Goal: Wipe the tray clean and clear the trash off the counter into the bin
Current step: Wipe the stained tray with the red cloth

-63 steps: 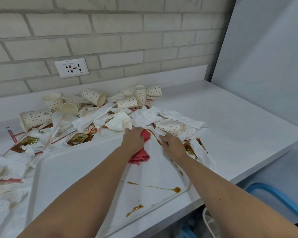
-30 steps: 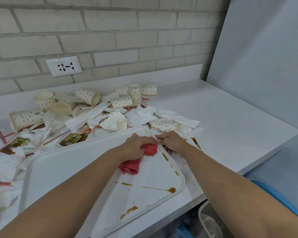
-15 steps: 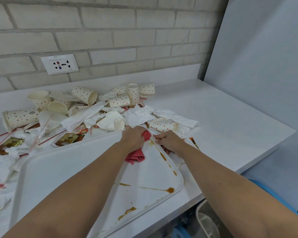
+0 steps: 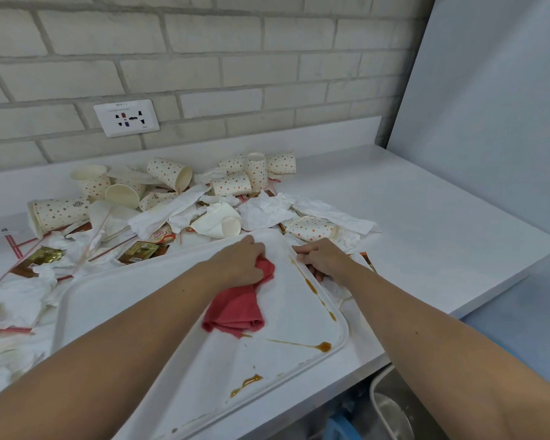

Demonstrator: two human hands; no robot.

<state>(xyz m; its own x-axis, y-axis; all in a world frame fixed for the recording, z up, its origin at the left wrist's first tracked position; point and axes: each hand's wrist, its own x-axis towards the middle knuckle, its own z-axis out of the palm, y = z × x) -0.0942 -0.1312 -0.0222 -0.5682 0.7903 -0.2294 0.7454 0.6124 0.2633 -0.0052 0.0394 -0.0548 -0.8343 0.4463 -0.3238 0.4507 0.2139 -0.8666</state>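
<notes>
A white tray (image 4: pixel 115 296) lies on the counter, streaked with brown sauce (image 4: pixel 308 284) along its right rim and near its front corner. My left hand (image 4: pixel 238 262) presses a red cloth (image 4: pixel 235 308) onto the tray near its far right corner. My right hand (image 4: pixel 323 258) grips the tray's right rim, fingers curled over the edge. Behind the tray lies a heap of trash: polka-dot paper cups (image 4: pixel 232 184), crumpled napkins (image 4: pixel 264 211), sauce packets (image 4: pixel 140 250) and straws. A metal bin (image 4: pixel 391 404) shows below the counter's front edge.
A brick wall with a socket plate (image 4: pixel 126 117) runs behind the counter (image 4: pixel 426 223). A grey panel (image 4: pixel 496 106) closes off the right side. More napkins (image 4: pixel 10 300) pile up at the left of the tray. Something blue (image 4: pixel 342 428) sits under the counter.
My left hand has kept rubbing the cloth back and forth at the tray's far right corner, and the cloth now trails further toward me. My right hand stays on the rim.
</notes>
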